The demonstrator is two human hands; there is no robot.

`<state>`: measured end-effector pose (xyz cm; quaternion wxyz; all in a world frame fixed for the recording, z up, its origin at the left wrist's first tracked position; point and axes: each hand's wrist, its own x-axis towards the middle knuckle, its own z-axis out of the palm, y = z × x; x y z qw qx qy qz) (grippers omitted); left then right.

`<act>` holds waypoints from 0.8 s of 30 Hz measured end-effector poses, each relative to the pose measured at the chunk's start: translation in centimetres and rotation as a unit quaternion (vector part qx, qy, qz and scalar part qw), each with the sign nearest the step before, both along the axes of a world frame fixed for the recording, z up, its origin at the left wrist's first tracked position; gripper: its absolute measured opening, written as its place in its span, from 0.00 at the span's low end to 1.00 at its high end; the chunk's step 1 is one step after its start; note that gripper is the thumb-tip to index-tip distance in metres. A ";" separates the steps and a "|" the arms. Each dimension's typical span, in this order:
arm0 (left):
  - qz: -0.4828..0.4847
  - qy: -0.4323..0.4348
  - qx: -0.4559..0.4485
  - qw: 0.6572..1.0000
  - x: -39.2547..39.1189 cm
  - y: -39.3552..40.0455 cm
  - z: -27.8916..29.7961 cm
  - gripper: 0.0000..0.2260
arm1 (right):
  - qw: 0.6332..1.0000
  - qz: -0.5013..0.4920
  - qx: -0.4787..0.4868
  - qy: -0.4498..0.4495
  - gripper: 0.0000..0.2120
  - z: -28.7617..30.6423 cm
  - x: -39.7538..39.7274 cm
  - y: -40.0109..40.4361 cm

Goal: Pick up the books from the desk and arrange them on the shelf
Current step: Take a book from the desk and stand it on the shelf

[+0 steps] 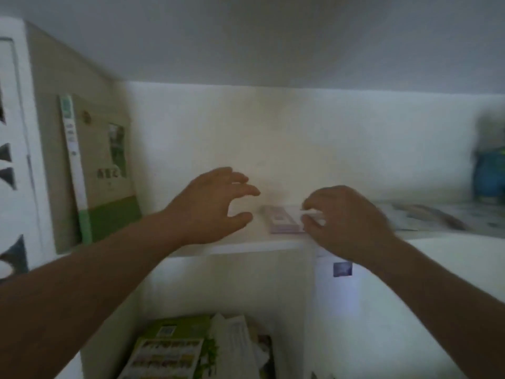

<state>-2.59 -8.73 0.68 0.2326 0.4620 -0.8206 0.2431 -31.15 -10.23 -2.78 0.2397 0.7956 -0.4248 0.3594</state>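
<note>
A tan and green book (106, 170) stands upright against the left wall of the white shelf (240, 246). A small purple and white book (284, 220) lies flat on the shelf board. My left hand (213, 206) hovers just left of it, fingers spread and curved, holding nothing. My right hand (347, 220) is at the small book's right end, its fingertips pinching that edge. The view is blurred.
Below the shelf board, several green and white books (191, 348) lie in a lower compartment. Flat printed sheets (426, 217) lie on the shelf to the right, with a blue and dark object (489, 170) at the far right. A white patterned panel (11, 160) borders the left.
</note>
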 end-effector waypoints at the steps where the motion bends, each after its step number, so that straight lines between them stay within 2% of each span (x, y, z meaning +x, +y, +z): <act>1: -0.035 0.014 0.038 0.999 -2.3 -0.8 -0.2 0.29 | 0.998 -0.047 -0.027 -0.019 0.22 -0.1 -4.1 -0.4; 3: -0.079 0.007 0.085 0.993 -7.3 -2.2 -0.3 0.28 | 0.991 -0.131 -0.001 -0.029 0.28 -0.3 -10.1 -0.2; 5: -0.080 -0.020 0.136 0.987 -11.7 -3.4 -0.4 0.32 | 0.980 -0.177 0.088 -0.002 0.42 -1.4 -13.0 -0.1; 7: -0.045 -0.055 0.212 0.975 -14.7 -4.5 -0.7 0.39 | 0.949 -0.252 0.179 0.068 0.56 -2.4 -14.3 0.1; 9: -0.022 -0.084 0.267 0.960 -16.2 -5.0 -1.3 0.43 | 0.939 -0.259 0.204 0.098 0.54 -3.4 -14.4 0.1; 11: -0.014 -0.108 0.254 0.961 -16.3 -4.8 -1.6 0.46 | 0.952 -0.244 0.148 0.116 0.46 -3.2 -13.1 0.9; 12: -0.006 -0.117 0.240 0.964 -16.0 -4.4 -1.5 0.46 | 0.952 -0.241 0.152 0.115 0.46 -2.7 -12.3 1.2; 15: 0.016 -0.135 0.212 0.968 -13.9 -2.8 -1.2 0.44 | 0.942 -0.227 0.218 0.120 0.60 -1.6 -10.1 1.5; 17: 0.037 -0.145 0.182 0.972 -11.7 -1.6 -1.2 0.42 | 0.950 -0.179 0.228 0.120 0.65 -1.1 -8.2 0.9; 19: 0.066 -0.160 0.138 0.975 -9.0 0.2 -1.4 0.38 | 0.957 -0.118 0.245 0.100 0.60 -0.9 -5.6 0.3; 22: 0.097 -0.160 0.083 0.979 -5.1 3.8 -1.8 0.33 | 0.965 -0.015 0.254 0.065 0.37 -0.7 -1.7 0.1; 24: 0.119 -0.152 0.071 0.979 -3.0 6.1 -2.2 0.30 | 0.969 0.052 0.238 0.034 0.25 -0.6 0.4 0.1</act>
